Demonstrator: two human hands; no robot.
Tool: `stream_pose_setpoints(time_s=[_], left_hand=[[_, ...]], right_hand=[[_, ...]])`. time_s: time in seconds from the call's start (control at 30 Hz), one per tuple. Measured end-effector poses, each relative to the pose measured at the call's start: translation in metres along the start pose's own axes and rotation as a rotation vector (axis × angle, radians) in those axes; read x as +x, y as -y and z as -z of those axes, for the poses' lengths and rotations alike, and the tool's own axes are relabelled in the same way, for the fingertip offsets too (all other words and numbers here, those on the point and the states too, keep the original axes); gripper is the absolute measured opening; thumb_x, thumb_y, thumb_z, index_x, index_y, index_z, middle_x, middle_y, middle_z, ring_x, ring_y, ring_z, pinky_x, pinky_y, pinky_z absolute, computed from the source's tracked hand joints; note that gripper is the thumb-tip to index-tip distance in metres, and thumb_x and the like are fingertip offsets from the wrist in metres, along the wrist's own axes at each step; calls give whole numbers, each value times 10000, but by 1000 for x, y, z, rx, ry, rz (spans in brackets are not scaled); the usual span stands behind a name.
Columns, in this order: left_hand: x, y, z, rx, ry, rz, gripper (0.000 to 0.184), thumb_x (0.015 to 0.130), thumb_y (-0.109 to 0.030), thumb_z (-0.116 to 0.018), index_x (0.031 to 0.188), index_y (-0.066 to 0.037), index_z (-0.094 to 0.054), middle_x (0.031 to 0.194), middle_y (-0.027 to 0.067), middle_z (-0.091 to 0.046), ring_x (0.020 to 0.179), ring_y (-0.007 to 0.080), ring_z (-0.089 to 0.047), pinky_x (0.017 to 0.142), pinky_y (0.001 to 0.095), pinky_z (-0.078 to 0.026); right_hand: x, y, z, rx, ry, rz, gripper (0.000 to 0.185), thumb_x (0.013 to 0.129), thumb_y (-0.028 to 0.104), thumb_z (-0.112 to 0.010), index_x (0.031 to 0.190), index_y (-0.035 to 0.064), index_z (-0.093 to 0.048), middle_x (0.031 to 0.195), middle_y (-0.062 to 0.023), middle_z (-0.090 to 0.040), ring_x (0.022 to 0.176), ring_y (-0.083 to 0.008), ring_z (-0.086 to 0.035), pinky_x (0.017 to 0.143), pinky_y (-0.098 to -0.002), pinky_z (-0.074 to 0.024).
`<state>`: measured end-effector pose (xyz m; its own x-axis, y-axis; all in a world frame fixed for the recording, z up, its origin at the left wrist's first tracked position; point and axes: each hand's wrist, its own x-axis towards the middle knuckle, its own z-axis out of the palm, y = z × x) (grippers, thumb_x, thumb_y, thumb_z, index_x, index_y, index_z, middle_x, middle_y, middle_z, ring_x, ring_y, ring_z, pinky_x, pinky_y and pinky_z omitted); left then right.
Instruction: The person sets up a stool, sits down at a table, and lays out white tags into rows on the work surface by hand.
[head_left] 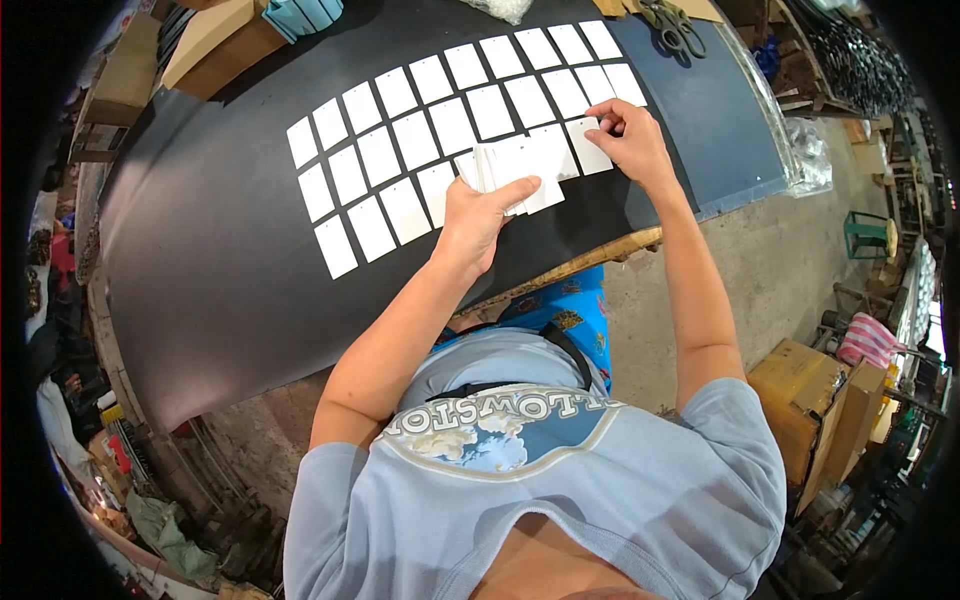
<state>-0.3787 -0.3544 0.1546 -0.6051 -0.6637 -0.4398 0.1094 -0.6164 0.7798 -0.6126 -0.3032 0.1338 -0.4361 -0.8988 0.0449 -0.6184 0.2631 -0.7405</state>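
My left hand [476, 218] is closed around a stack of white cards [512, 165], its thumb pressed across the top. With fingers bent in a pinch, my right hand [634, 142] is at the upper right corner of a single white card [588, 148] at the right end of the nearest row. Whether that card is lifted or flat on the table cannot be made out. Three rows of similar white cards [378, 150] lie spread over the black tabletop [220, 200]. A small dark dot shows near the top edge of some. The held stack hides part of the nearest row.
Scissors [676, 30] lie at the far right of the table. An open cardboard box [222, 45] stands at the far left, with a light-blue item [302, 14] beside it. Clear plastic [808, 155] hangs off the right edge. A green stool [868, 235] and cartons [795, 395] stand on the floor.
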Motion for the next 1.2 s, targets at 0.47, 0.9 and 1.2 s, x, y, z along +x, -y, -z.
stream_pose_setpoints(time_s=[0.47,0.9,1.2], left_hand=[[10,8,-19,27,4,-41,404,768,-39,-771,1127,20,-595,1031,103,-669,943,172,-656,821,301,-533],[8,7,-18,43,-31,12,349,786,-44,-748,1098,5,-598,1005,106,-675,894,182,-670,789,316,-547],[19,18,-27,10,7,-8,353,774,-22,-752,1091,24,-601,988,116,-676,862,182,-677,740,301,-564]], right_hand=[[-11,23,23,418,131,-72,268,811,91,-729,1058,15,-657,696,53,-584,636,-26,-460,593,-193,-353],[10,-33,40,220,34,-103,276,759,88,-765,1009,18,-670,664,29,-561,616,-52,-478,578,-225,-389],[3,-26,29,-95,-177,63,275,733,149,-787,963,32,-691,688,6,-576,662,-82,-506,611,-250,-429]])
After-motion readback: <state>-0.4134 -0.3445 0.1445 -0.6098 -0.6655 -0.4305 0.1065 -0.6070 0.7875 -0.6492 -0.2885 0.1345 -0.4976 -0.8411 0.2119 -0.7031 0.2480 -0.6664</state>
